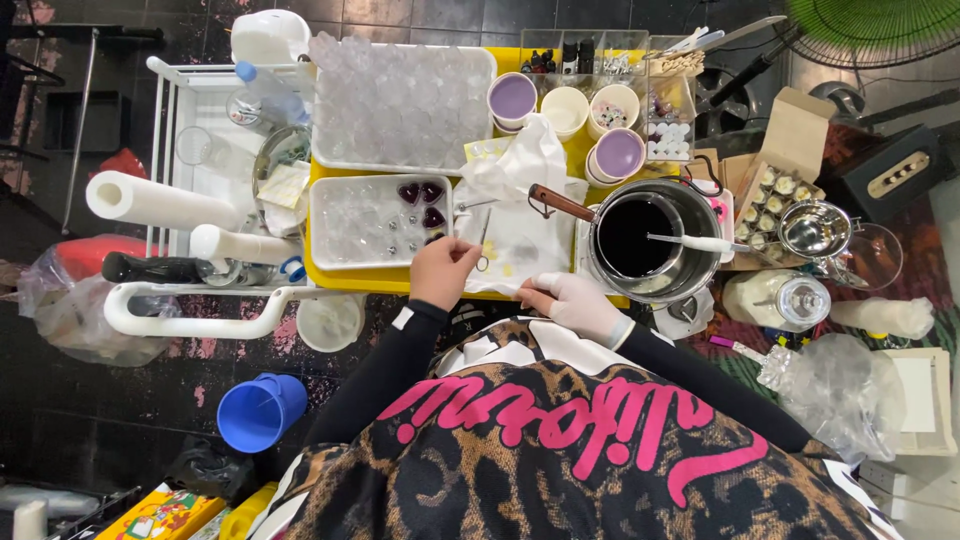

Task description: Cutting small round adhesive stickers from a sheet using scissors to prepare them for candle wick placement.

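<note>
Nearest the camera, black sleeves run from a leopard-print garment with pink lettering up to two hands at the front edge of a yellow counter (400,280). On the picture's left, the bare hand (442,272) is curled, its fingers drawn into a narrow grip; it hovers at the handles of small scissors (484,250), but whether it pinches anything cannot be told. On the picture's right, the white-gloved hand (572,303) lies low with fingers stretched along the near edge of a white cloth (520,215), pressing it flat; its grip is narrow and holds nothing but the cloth's edge.

That cloth is crumpled toward the back, smoother near the hands, and flecked with pale yellow spots; it sits mid-counter between a clear tray and a pot. In the clear tray (378,222), just left of the bare hand, lie rows of see-through moulds and three dark purple heart shapes (421,200). A larger tray of clear pieces (400,100) stands behind it. Just right of the cloth, the steel pot (645,240), with a brown handle, holds dark liquid and a white stirrer (700,243). Behind the cloth, round paper cups (600,125) hold lilac and cream contents. Off the counter's right end, an open brown cardboard box (780,170) shows rows of small pale items.
</note>
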